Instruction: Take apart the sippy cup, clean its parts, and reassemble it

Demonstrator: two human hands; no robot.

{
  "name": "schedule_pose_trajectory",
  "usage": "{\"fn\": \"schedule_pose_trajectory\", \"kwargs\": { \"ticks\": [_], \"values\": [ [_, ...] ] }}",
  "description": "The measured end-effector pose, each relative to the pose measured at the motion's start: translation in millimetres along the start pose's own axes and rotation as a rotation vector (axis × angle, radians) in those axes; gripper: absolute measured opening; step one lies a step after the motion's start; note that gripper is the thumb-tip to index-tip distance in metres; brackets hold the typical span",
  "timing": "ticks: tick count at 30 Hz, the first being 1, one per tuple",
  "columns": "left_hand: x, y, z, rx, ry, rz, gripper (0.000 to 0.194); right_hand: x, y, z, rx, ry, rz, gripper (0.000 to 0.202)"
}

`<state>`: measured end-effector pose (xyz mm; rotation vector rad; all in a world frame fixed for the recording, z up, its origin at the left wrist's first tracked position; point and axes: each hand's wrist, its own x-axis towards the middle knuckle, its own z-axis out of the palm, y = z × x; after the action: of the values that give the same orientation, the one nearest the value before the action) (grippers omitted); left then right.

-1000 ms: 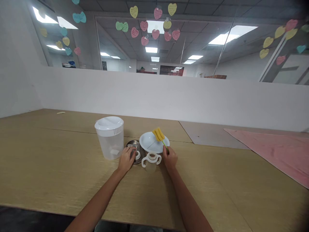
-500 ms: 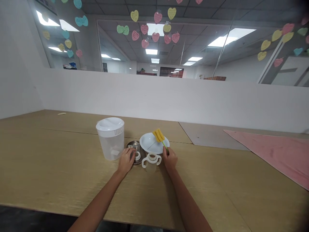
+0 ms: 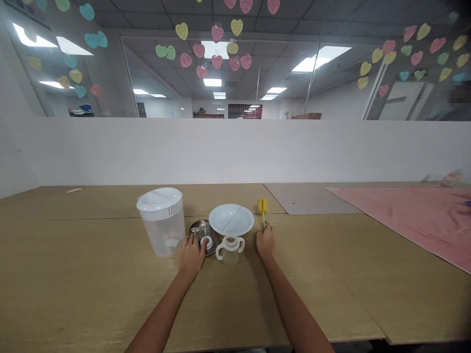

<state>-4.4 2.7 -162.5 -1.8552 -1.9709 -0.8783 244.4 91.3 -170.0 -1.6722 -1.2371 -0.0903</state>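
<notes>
In my right hand (image 3: 265,241) is the green handle of a bottle brush (image 3: 263,206) with a yellow sponge head, held upright to the right of the bowl. My left hand (image 3: 191,254) lies at the left edge of a round metal dish (image 3: 215,249), thumb and fingers apart. Small clear parts and a white ring (image 3: 206,242) sit in that dish, partly covered by the fingers. Between my hands stands a clear baby bottle (image 3: 230,257) with a white two-handled collar and an open top. Behind it is a white bowl (image 3: 231,220) with a thin line across it.
A translucent bucket (image 3: 164,235) with a white lid stands left of the dish. At the right, a pink cloth (image 3: 408,215) covers part of the brown table (image 3: 121,289). A small pale scrap (image 3: 74,190) lies at the back left. A white wall (image 3: 235,152) borders the table.
My right hand has moved the brush from over the bowl to its right, and the brush now points more upright. My left hand stays by the dish. The view has turned slightly right.
</notes>
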Motion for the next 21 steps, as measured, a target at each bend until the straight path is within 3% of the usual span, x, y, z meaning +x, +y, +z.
{"fn": "schedule_pose_trajectory", "kwargs": {
  "ticks": [5, 13, 16, 21],
  "values": [
    [0, -1, 2.8, 0.000, -0.042, -0.004, 0.045, 2, 5, 1, -0.079, -0.110, 0.015, 0.044],
    [2, 4, 0.8, -0.009, -0.060, -0.040, 0.046, -4, -5, -9, -0.121, -0.251, -0.054, 0.026],
    [1, 5, 5.4, -0.056, -0.032, -0.046, 0.045, -4, -10, -20, -0.135, -0.246, -0.038, 0.022],
    [-2, 5, 14.8, -0.223, 0.006, -0.087, 0.052, 10, -28, -38, -0.129, -0.164, -0.018, 0.033]
  ]
}}
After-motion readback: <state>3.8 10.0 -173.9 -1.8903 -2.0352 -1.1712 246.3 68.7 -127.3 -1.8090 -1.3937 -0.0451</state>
